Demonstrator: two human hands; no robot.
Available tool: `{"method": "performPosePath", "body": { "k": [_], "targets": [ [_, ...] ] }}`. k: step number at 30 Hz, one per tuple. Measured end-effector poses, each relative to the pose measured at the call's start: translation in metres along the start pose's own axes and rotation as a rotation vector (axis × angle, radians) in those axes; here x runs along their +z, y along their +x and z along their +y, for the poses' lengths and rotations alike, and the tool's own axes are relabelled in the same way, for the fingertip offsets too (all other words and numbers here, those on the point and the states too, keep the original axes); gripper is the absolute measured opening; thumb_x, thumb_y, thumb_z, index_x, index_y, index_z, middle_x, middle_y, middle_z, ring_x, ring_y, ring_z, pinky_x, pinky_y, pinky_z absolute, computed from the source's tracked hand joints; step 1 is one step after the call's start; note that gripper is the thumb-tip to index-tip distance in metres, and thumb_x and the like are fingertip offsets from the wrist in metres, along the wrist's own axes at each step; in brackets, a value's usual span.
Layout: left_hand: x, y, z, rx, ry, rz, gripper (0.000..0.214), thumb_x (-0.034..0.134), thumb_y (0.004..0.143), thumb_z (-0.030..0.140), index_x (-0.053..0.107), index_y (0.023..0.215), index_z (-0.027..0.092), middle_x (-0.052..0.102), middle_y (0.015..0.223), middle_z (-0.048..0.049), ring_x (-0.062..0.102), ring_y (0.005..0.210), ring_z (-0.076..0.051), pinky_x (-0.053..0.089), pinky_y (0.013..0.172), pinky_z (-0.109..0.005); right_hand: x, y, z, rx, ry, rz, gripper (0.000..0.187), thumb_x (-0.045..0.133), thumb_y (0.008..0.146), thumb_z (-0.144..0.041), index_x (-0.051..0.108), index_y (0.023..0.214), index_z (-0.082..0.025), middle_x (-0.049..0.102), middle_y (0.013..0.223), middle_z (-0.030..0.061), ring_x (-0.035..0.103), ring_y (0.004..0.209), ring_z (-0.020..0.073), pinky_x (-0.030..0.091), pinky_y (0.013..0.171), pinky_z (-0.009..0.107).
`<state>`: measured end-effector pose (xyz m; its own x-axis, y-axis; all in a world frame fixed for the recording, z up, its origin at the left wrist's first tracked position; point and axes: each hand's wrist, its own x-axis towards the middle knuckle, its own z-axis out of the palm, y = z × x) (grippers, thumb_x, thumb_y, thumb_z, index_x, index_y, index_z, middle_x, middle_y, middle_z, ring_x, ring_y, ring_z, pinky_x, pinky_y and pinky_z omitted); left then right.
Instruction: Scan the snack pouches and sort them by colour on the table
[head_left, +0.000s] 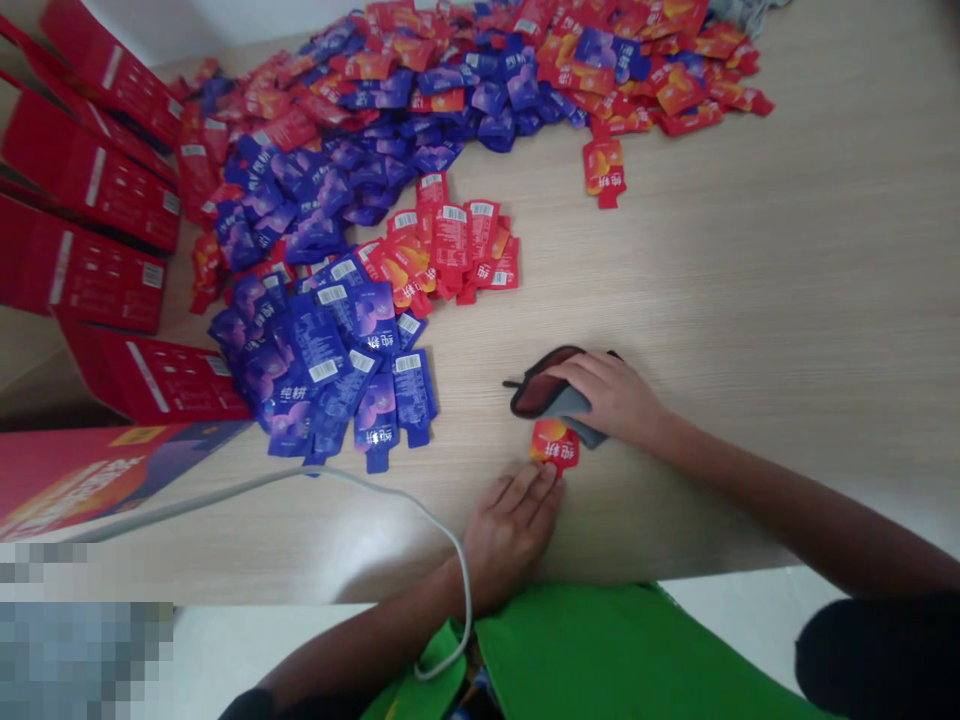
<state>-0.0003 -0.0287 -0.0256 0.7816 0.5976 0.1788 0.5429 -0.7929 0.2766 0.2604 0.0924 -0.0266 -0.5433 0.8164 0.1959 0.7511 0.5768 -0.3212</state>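
My right hand [616,396] is closed around a small grey pouch [559,398] with a dark rim and red lining, holding its mouth open on the wooden table [750,300]. A red sachet [555,446] lies just below the pouch. My left hand [511,528] rests flat on the table with fingers stretched out, its fingertips touching the sachet's lower edge.
A big spread of red sachets [465,245] and blue sachets [330,370] covers the table's far and left side. Red cartons [82,180] stand at the left edge. A grey cable [420,520] crosses my left wrist. A green bag [615,660] lies below the table edge.
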Motion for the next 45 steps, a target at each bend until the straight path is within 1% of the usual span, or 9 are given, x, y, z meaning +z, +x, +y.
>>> {"method": "performPosePath", "body": {
  "k": [4, 8, 14, 16, 20, 26, 33, 38, 45],
  "targets": [
    [0.002, -0.002, -0.001, -0.009, 0.008, 0.019, 0.041, 0.043, 0.108, 0.020, 0.059, 0.146, 0.012, 0.060, 0.153, -0.0084, 0.052, 0.142, -0.025, 0.046, 0.114, -0.041, -0.034, 0.029, 0.032, 0.110, -0.122, 0.082, 0.047, 0.068, 0.089, -0.027, 0.064, 0.134, -0.019, 0.071, 0.125, 0.0148, 0.065, 0.112, 0.0354, 0.052, 0.095, 0.050],
    [0.002, 0.000, -0.001, -0.010, -0.029, 0.048, 0.039, 0.044, 0.109, 0.021, 0.061, 0.143, 0.013, 0.062, 0.150, -0.0094, 0.053, 0.142, -0.025, 0.046, 0.115, -0.041, -0.057, 0.016, 0.004, 0.162, -0.023, 0.282, 0.050, 0.065, 0.090, -0.029, 0.060, 0.139, -0.024, 0.070, 0.127, 0.0130, 0.065, 0.113, 0.0344, 0.053, 0.097, 0.050],
    [0.001, 0.004, -0.003, -0.088, -0.131, 0.045, 0.022, 0.054, 0.104, 0.018, 0.074, 0.112, 0.021, 0.078, 0.098, -0.0049, 0.073, 0.095, -0.020, 0.058, 0.096, -0.037, -0.010, -0.033, -0.060, -0.157, 0.176, 0.002, 0.037, 0.063, 0.092, -0.029, 0.066, 0.128, -0.020, 0.076, 0.115, 0.0103, 0.068, 0.101, 0.0273, 0.054, 0.092, 0.043],
    [0.001, 0.004, -0.003, -0.065, -0.121, 0.038, 0.024, 0.054, 0.104, 0.018, 0.072, 0.120, 0.019, 0.079, 0.108, -0.0069, 0.073, 0.103, -0.021, 0.058, 0.099, -0.037, 0.005, -0.034, -0.055, -0.133, 0.160, -0.016, 0.036, 0.063, 0.092, -0.028, 0.068, 0.126, -0.020, 0.076, 0.114, 0.0101, 0.068, 0.101, 0.0271, 0.054, 0.092, 0.043],
    [0.002, 0.002, -0.004, 0.001, -0.069, 0.041, 0.036, 0.051, 0.107, 0.020, 0.061, 0.141, 0.011, 0.066, 0.145, -0.0122, 0.060, 0.135, -0.027, 0.053, 0.111, -0.042, 0.005, -0.009, -0.012, 0.002, 0.030, 0.025, 0.042, 0.068, 0.090, -0.029, 0.067, 0.130, -0.019, 0.074, 0.118, 0.0123, 0.067, 0.108, 0.0306, 0.053, 0.096, 0.044],
    [-0.012, 0.016, -0.007, -0.027, -0.125, 0.096, 0.027, 0.056, 0.108, 0.028, 0.068, 0.127, 0.014, 0.074, 0.129, -0.0097, 0.070, 0.119, -0.025, 0.059, 0.100, -0.039, -0.030, 0.010, 0.043, 0.243, -0.052, 0.268, 0.047, 0.069, 0.089, -0.030, 0.063, 0.135, -0.023, 0.072, 0.126, 0.0125, 0.067, 0.115, 0.0346, 0.054, 0.098, 0.050],
    [-0.032, 0.080, -0.036, -0.144, -0.196, 0.144, 0.025, 0.056, 0.108, 0.038, 0.068, 0.117, 0.018, 0.074, 0.098, -0.0059, 0.069, 0.092, -0.021, 0.058, 0.087, -0.037, -0.046, -0.046, 0.034, 0.668, 0.234, 0.631, 0.045, 0.072, 0.089, -0.046, 0.067, 0.132, -0.033, 0.076, 0.118, 0.0077, 0.072, 0.107, 0.0347, 0.057, 0.095, 0.059],
    [-0.019, 0.130, -0.053, -0.364, -0.027, 0.037, 0.067, 0.066, 0.097, 0.060, 0.056, 0.140, 0.010, 0.064, 0.120, -0.0159, 0.061, 0.110, -0.031, 0.056, 0.095, -0.046, -0.035, -0.077, 0.025, 0.853, 0.361, 0.670, 0.047, 0.072, 0.088, -0.052, 0.068, 0.131, -0.034, 0.076, 0.121, 0.0063, 0.072, 0.111, 0.0343, 0.057, 0.098, 0.060],
    [-0.007, 0.144, -0.057, -0.441, -0.075, -0.139, 0.062, 0.072, 0.096, 0.054, 0.055, 0.138, 0.012, 0.063, 0.119, -0.0144, 0.065, 0.110, -0.030, 0.057, 0.094, -0.043, -0.023, -0.081, 0.029, 0.886, 0.394, 0.638, 0.049, 0.071, 0.088, -0.055, 0.069, 0.131, -0.032, 0.076, 0.121, 0.0069, 0.072, 0.111, 0.0342, 0.057, 0.100, 0.058]
  ]
}}
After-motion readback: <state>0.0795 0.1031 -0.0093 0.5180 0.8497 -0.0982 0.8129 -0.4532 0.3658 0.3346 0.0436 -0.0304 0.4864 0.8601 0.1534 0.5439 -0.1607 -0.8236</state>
